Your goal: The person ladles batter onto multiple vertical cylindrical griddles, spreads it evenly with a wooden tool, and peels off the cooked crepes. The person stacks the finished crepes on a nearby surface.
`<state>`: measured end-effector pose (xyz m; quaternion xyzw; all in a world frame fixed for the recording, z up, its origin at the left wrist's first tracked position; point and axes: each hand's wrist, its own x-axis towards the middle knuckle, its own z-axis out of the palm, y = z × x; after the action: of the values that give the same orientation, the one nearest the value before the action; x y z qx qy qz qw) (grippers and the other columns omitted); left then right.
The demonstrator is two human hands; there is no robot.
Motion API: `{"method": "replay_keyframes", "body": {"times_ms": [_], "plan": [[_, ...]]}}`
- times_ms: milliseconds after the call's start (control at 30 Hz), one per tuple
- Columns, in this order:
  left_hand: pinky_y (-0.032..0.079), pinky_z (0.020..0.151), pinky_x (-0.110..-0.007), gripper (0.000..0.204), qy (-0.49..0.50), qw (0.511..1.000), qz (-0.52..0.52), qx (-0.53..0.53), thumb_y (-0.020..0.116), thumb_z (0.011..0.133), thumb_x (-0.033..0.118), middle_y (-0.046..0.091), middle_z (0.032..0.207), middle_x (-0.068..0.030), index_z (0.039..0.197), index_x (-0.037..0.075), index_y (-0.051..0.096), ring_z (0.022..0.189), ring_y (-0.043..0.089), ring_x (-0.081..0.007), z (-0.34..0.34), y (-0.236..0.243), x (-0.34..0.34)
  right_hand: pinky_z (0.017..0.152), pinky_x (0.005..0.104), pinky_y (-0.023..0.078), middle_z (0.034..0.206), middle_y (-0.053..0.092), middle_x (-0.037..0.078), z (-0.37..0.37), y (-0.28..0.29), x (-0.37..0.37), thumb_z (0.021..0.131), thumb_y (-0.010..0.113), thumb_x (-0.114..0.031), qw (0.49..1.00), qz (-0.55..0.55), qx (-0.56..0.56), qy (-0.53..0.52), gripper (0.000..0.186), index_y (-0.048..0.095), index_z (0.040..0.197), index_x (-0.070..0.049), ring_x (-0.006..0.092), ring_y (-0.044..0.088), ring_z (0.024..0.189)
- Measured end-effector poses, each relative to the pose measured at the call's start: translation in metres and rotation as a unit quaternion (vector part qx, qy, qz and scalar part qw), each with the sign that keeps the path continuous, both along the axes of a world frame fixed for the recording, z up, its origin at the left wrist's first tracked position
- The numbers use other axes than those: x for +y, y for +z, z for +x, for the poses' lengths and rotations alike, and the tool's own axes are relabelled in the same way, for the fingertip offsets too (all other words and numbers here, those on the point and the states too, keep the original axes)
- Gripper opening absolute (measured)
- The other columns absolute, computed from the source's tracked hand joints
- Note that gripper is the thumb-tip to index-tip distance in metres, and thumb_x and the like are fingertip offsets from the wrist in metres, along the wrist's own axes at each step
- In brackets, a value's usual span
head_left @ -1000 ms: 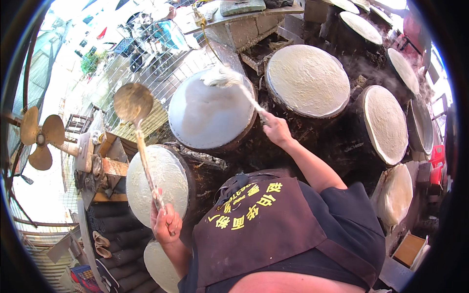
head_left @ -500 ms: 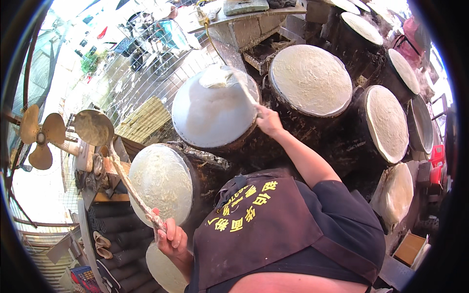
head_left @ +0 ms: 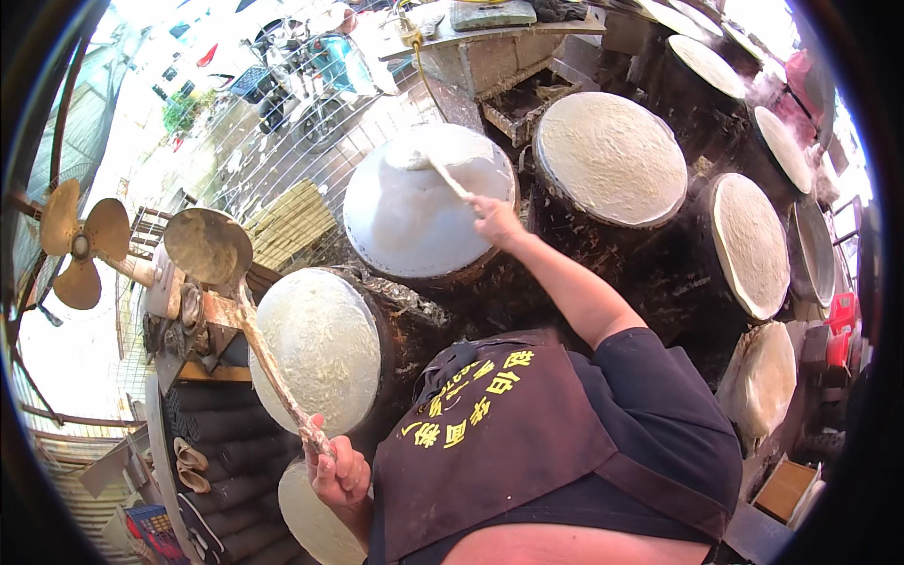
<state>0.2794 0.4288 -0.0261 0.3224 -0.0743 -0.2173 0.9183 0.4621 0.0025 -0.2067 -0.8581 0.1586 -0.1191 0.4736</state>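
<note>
The right hand's fingers (head_left: pixel 485 215) are closed around the lower end of a stick-handled brush (head_left: pixel 447 176). Its stick slants away beyond the fingertips, up and to the left, and its pale head lies over the far part of a smooth grey round plate (head_left: pixel 424 240). That plate spreads ahead and to the left of these fingers, with a damp-looking darker patch across its middle.

The left hand's fingers (head_left: pixel 353 468) are curled tightly around the end of a long-handled ladle (head_left: pixel 261 350), the thumb lying along the handle. The handle runs forward and leftward from the grip, and the round bowl hangs well apart from the fingers at its far end. Beneath the handle, just ahead of the left fingers, sits a coated round plate (head_left: pixel 325 339) with a rough, pale layer.

Farther out, right of the right fingers, stand 2 more pale-topped drums, the nearer (head_left: pixel 610 158) and the farther (head_left: pixel 750 245). Well left of the left fingers is a 3-bladed fan (head_left: pixel 81 247); nearer to them lie 2 tan shoes (head_left: pixel 191 464).
</note>
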Motion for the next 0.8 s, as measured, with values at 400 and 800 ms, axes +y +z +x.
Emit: {"method": "replay_keyframes", "body": {"times_ms": [400,800], "plan": [[0.030,0.030,-0.020,0.055,0.078,0.995,0.066,-0.009,0.047,0.100,0.019,0.038,0.064,-0.0020,0.149,0.012,0.022,0.041,0.032,-0.0070,-0.035,0.013,-0.034,0.077,0.0303,0.052,0.106,0.068,0.019,0.025,0.015,-0.053,0.075,0.054,0.004,0.997,0.042,0.055,0.042,0.052,0.062,0.123,-0.016,0.0228,0.067,0.087],[0.030,0.030,-0.021,0.056,0.127,0.988,0.084,0.018,0.047,0.099,0.017,0.038,0.064,-0.0017,0.148,0.009,0.022,0.040,0.032,-0.0067,-0.041,0.024,-0.101,0.077,0.0292,0.054,0.106,0.070,0.014,0.060,-0.007,-0.123,0.072,0.061,0.004,0.994,0.067,0.007,0.082,0.054,0.063,0.122,-0.015,0.0153,0.066,0.083]]}}
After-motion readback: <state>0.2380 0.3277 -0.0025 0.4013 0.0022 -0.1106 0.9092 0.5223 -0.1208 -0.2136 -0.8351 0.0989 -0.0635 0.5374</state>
